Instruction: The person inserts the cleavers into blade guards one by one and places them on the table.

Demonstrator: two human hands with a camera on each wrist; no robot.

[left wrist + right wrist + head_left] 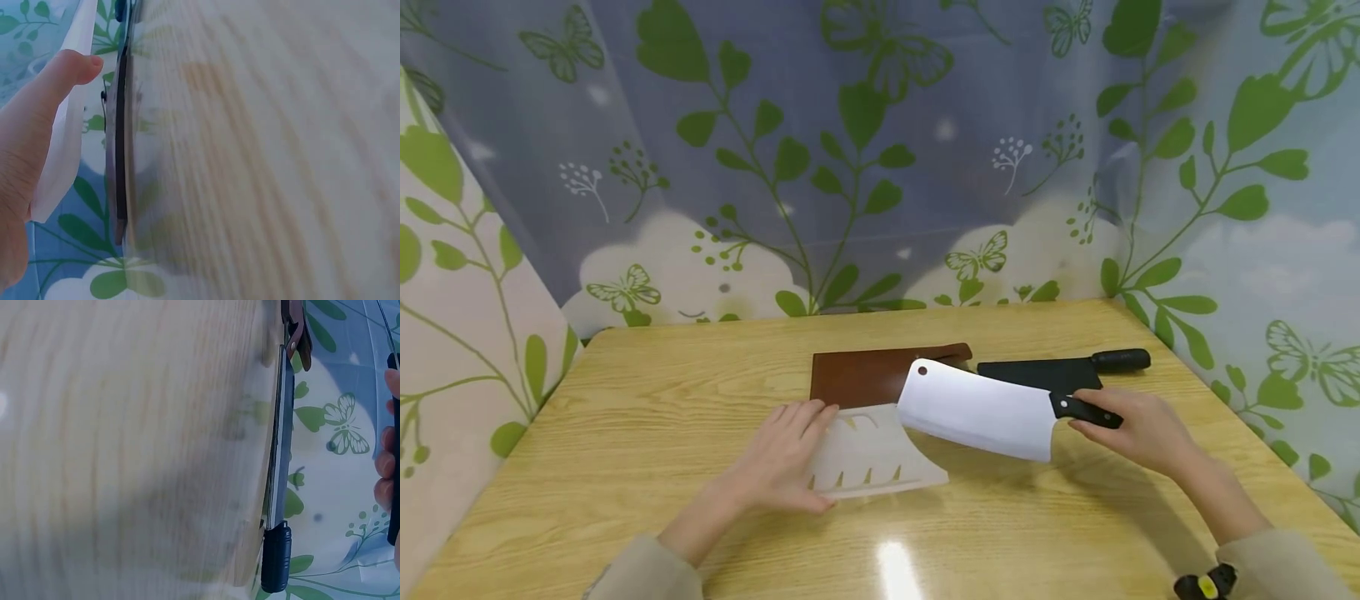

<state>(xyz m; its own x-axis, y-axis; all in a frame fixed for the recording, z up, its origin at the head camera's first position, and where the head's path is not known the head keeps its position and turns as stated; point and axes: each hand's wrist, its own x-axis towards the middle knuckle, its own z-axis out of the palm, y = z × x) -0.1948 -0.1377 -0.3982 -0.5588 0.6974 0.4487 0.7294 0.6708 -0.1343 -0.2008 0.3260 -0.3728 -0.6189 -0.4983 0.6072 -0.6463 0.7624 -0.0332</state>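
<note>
My right hand (1138, 425) grips the black handle of a cleaver (981, 408), whose broad silver blade points left with a round hole near its far corner. My left hand (786, 462) holds a whitish plastic blade sheath (872, 458) by its left end, thumb at the near edge and fingers on the far edge. Triangular cutouts run along the sheath. The cleaver's tip overlaps the sheath's upper right corner in the head view. The left wrist view has the sheath (65, 137) raised off the table, thumb against it. Fingers wrap the handle (395, 469) in the right wrist view.
Behind the hands, a brown leather-like sheath (857, 375) lies on the wooden table (677, 383). A second knife with a dark blade (1037, 371) and black ribbed handle (1122, 361) lies to its right. Leaf-patterned curtains (775, 167) enclose the table's back and sides.
</note>
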